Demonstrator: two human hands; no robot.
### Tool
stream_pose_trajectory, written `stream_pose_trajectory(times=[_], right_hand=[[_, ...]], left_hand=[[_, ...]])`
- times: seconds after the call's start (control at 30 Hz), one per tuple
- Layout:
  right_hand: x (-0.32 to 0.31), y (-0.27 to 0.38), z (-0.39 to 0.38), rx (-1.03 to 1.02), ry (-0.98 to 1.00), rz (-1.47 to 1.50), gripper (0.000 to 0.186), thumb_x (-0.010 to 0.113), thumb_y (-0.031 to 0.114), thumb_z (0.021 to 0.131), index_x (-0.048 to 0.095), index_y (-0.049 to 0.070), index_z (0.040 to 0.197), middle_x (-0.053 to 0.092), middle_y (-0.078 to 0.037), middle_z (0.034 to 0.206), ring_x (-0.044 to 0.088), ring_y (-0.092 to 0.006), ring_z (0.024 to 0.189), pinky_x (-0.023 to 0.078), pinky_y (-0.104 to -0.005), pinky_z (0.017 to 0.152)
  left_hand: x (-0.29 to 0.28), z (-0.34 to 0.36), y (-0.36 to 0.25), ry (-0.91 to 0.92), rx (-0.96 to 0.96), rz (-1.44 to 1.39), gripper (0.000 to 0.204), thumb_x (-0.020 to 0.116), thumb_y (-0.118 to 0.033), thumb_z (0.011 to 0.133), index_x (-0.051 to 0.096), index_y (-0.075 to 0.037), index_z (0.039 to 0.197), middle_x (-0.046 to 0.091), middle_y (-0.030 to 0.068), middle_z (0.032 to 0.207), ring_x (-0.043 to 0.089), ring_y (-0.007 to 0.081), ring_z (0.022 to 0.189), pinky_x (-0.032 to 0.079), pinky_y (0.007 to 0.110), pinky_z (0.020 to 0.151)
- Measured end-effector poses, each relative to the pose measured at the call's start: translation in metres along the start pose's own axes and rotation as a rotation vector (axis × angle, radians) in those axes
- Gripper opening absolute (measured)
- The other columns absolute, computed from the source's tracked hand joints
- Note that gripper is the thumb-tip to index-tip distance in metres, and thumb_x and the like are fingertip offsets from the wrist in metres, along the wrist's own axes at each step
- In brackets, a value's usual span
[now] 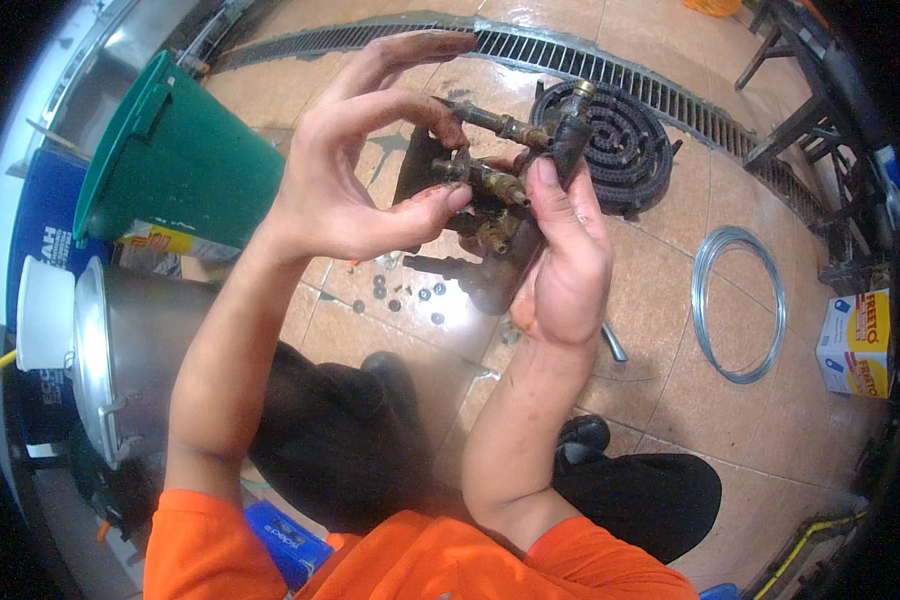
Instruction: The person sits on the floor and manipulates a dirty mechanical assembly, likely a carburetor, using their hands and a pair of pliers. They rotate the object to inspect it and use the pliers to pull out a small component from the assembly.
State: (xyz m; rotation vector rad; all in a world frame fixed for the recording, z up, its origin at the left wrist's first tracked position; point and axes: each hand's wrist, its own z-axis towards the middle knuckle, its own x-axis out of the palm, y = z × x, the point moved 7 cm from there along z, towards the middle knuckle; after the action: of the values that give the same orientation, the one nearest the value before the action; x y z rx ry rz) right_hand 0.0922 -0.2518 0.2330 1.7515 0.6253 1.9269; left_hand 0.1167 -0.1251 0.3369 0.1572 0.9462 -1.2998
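Note:
Both my hands hold up a dark, grimy gas valve manifold point(570, 135) with several brass valves branching off it. My right hand point(570, 260) wraps round its pipe from below, the thumb pressed along the near side. With thumb and forefinger, my left hand point(340, 165) pinches the end of one brass valve point(490, 180), while its other fingers stretch out above. Lower brass fittings point(490, 235) show between the hands. Part of the manifold is hidden behind my right hand. Below, several small dark rings point(425, 294) lie scattered on the tiles.
Behind the manifold, a round black burner point(615, 145) lies near a floor drain grate point(630, 85). To the right are a coil of wire point(698, 310) and a yellow-white box point(858, 345). A green bin point(190, 150) and a metal pot point(150, 340) stand left.

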Motion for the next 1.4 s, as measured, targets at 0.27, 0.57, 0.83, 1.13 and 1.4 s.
stream_pose_trajectory(times=[0.27,0.57,0.83,1.13,1.4], right_hand=[[0.002,0.002,0.000,-0.017,0.002,0.020,0.028,0.046,0.020,0.104,0.046,0.004,0.127,0.065,-0.014,0.108,0.070,-0.0226,0.088,0.061,-0.0325,0.065],[0.008,0.004,-0.001,-0.019,0.020,0.018,0.030,0.045,0.019,0.104,0.045,0.003,0.129,0.064,-0.015,0.111,0.070,-0.0223,0.088,0.062,-0.0326,0.067],[0.007,0.003,-0.001,-0.050,0.035,-0.012,0.032,0.044,0.016,0.104,0.044,0.001,0.131,0.063,-0.016,0.118,0.067,-0.0247,0.102,0.059,-0.0342,0.083],[0.007,0.006,-0.001,-0.046,-0.009,-0.019,0.030,0.045,0.017,0.104,0.045,0.001,0.129,0.063,-0.017,0.114,0.068,-0.0245,0.100,0.060,-0.0361,0.082],[0.003,0.008,0.000,-0.081,-0.015,-0.056,0.031,0.045,0.016,0.103,0.045,0.002,0.131,0.063,-0.014,0.113,0.067,-0.0222,0.100,0.059,-0.0361,0.081]], left_hand=[[-0.002,0.000,-0.003,0.020,-0.013,0.040,0.027,0.073,-0.019,0.072,0.069,0.000,0.090,0.055,0.0261,0.131,0.052,0.0379,0.128,0.038,0.045,0.108],[0.004,-0.003,0.000,0.025,0.064,-0.074,0.027,0.076,-0.011,0.072,0.069,0.002,0.094,0.049,0.0300,0.138,0.047,0.0427,0.132,0.032,0.057,0.112],[0.006,-0.001,-0.005,0.085,0.076,0.125,0.024,0.074,-0.016,0.078,0.070,0.002,0.092,0.053,0.0296,0.135,0.052,0.0426,0.128,0.036,0.051,0.109],[-0.002,-0.003,0.009,0.047,-0.072,-0.113,0.049,0.061,-0.038,0.085,0.062,0.003,0.111,0.047,0.0299,0.142,0.042,0.0378,0.136,0.027,0.048,0.113],[0.014,-0.005,0.014,0.100,-0.107,-0.194,0.038,0.080,-0.019,0.070,0.068,-0.001,0.101,0.042,0.0276,0.147,0.035,0.0392,0.142,0.023,0.053,0.116]])
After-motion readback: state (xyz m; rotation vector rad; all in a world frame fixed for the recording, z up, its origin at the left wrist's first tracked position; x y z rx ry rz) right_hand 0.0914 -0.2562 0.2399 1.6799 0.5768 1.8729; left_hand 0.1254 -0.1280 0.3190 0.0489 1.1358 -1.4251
